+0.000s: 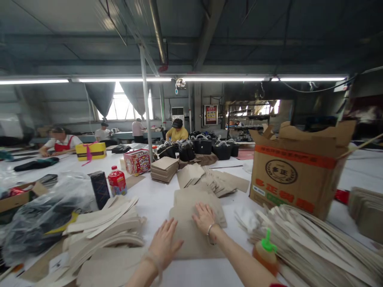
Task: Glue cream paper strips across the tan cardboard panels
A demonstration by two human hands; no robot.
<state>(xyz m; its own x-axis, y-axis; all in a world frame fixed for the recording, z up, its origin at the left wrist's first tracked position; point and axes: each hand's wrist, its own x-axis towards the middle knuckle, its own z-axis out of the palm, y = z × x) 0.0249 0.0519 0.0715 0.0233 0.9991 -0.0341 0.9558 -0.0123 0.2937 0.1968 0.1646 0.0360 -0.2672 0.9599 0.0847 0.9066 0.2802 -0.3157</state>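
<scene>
Grey-beige cardboard pieces [191, 243] lie flat on the white table in front of me, overlapping one another. My left hand [165, 242] rests at their left edge, fingers stretched and slightly spread, holding nothing. Farther in, my right hand [205, 218] lies flat on the upper part of the pieces, fingers extended; a bracelet circles that wrist. Behind them, more cardboard sheets [220, 181] fan out across the table. Left of my left hand are stacks of curved cardboard strips [112, 229].
A large cardboard box [295, 175] stands at right, near a green-tipped glue bottle [265, 253] and a heap of pale strips [323, 243]. At left are a red bottle [117, 181] and clear plastic bags [50, 215]. Black bags [203, 146] and co-workers [178, 131] are farther back.
</scene>
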